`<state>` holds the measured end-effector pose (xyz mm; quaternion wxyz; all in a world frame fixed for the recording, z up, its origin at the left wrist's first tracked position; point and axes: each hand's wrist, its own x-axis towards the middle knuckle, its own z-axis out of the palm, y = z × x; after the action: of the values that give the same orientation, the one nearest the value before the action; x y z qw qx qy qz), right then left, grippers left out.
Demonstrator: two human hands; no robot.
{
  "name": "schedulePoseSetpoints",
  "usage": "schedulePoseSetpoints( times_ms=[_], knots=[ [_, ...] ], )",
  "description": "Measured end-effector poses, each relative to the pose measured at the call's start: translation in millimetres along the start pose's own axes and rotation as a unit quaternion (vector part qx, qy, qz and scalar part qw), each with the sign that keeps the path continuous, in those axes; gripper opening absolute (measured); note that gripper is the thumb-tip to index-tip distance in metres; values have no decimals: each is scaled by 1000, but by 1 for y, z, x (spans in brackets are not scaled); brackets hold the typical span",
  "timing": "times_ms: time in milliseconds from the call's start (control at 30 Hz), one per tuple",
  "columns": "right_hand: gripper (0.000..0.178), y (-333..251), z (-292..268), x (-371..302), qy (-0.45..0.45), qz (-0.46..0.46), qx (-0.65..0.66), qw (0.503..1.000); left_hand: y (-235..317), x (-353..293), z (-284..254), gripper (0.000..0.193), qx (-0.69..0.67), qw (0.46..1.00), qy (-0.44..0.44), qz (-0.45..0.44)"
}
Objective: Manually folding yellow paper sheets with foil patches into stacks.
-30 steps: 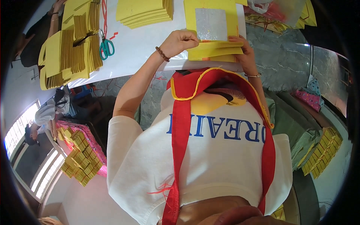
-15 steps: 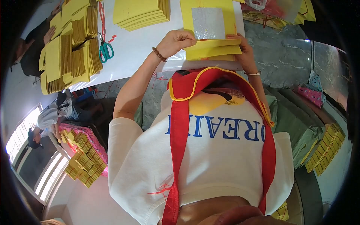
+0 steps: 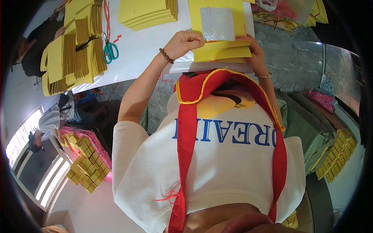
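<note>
Yellow sheet: upper centre of frame, at white table edge, silver square just above it.
Left hand: fingers curled, pinching the sheet's left edge.
Right hand: clamped on the right edge.
Change: bottom flap now lifted higher than half a second ago; fold looks underway.
Surroundings: scissors and yellow stacks, upper left.
Hidden: right fingertips under paper; sheet count unclear.

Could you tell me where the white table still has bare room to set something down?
Bare white table lies between the scissors, the yellow sheet stack and the left hand. It is crowded around the folded paper bundles.
</note>
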<state>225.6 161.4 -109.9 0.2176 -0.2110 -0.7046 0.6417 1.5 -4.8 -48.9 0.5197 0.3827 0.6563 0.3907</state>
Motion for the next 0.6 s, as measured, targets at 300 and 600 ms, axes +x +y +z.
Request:
schedulePoseSetpoints(
  times_ms=[300, 600],
  knots=[
    [33, -2, 1, 0, 3, 9, 8, 1000, 0, 1, -1, 20, 10, 1000, -2, -1],
    [31, -1, 0, 0, -11, -20, -18, 1000, -5, 3, -2, 21, -8, 1000, 0, -18]
  ],
)
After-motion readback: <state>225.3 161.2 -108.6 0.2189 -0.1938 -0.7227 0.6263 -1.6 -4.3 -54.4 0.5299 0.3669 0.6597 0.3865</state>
